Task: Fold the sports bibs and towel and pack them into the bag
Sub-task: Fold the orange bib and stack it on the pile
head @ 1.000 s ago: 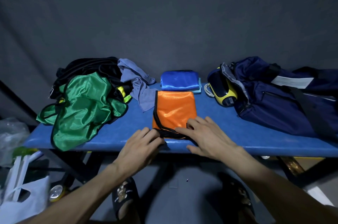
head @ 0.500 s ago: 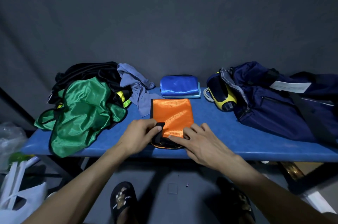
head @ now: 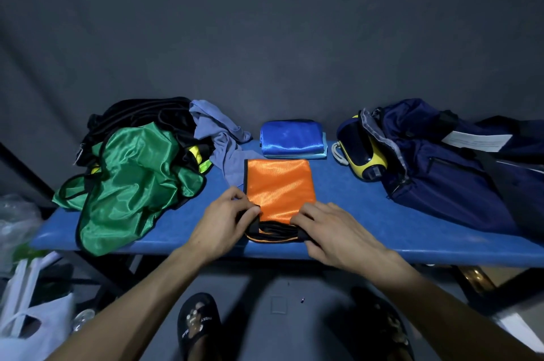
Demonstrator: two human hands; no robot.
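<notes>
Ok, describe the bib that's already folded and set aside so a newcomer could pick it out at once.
Start at the blue table and look to its back edge, midway between the heap of loose cloth on the left and the navy bag on the right. There lies the folded blue bib, just behind the orange bib. It alone is shiny royal blue, and no hand touches it.

Orange bib (head: pixel 279 186) (black trim), green bib (head: pixel 132 181), blue bib (head: pixel 290 136), navy bag (head: pixel 447 172).
</notes>
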